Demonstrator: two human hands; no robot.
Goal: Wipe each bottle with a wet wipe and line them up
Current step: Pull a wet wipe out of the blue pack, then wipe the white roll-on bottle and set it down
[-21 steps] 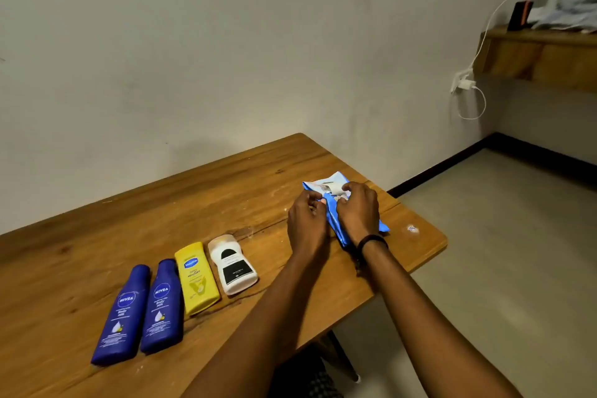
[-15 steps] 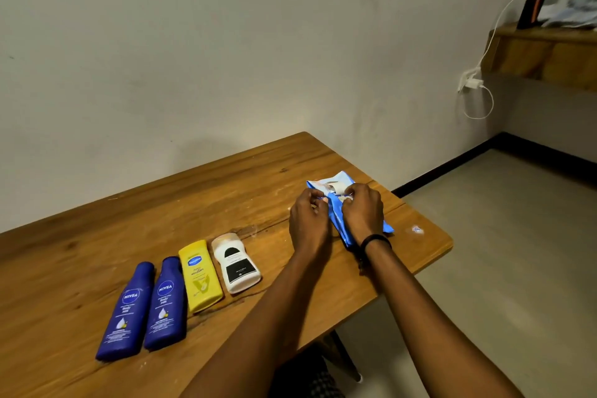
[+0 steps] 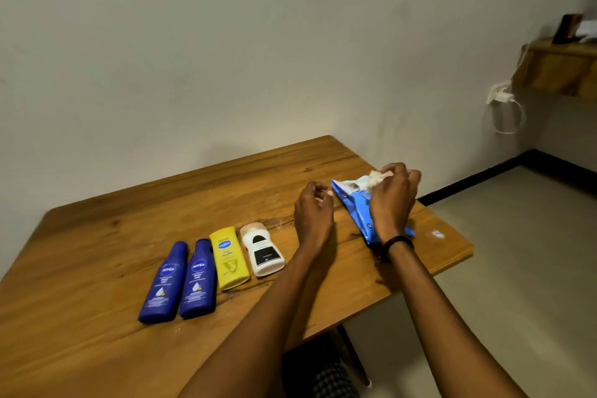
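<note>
A wooden surface (image 3: 97, 252) is seen set against a pale wall. At about 3 o'clock on it a blue wipe pack (image 3: 352, 200) is laid flat, with its long axis run from 11 to 5 o'clock. A white, crumpled wet wipe (image 3: 374, 178) is pinched between the thumb and fingertips of the right hand (image 3: 392, 203) above the far end of the pack, and its lower part reaches down to the pack's top face. The right hand is held over the pack, and a black wristband (image 3: 399, 241) is worn on that wrist.

The left hand (image 3: 313, 213) is held at 9 o'clock of the pack, just beside it and apart from it. Its fingers are loosely curled and nothing is held in them. Whether it rests on the surface cannot be told.

4 bottles are laid flat in a row at 8 o'clock of the left hand, their caps pointed toward about 1 o'clock. From 9 to 3 o'clock are found the first blue bottle (image 3: 164, 283), the second blue bottle (image 3: 198, 279) touching it, the yellow bottle (image 3: 228, 257) just beside that, and the white bottle (image 3: 263, 250) with a black label, nearest the left forearm.

On the wall at 2 o'clock of the pack a white charger (image 3: 502, 97) with a looped cable is plugged in, below a wooden shelf (image 3: 562, 68).
</note>
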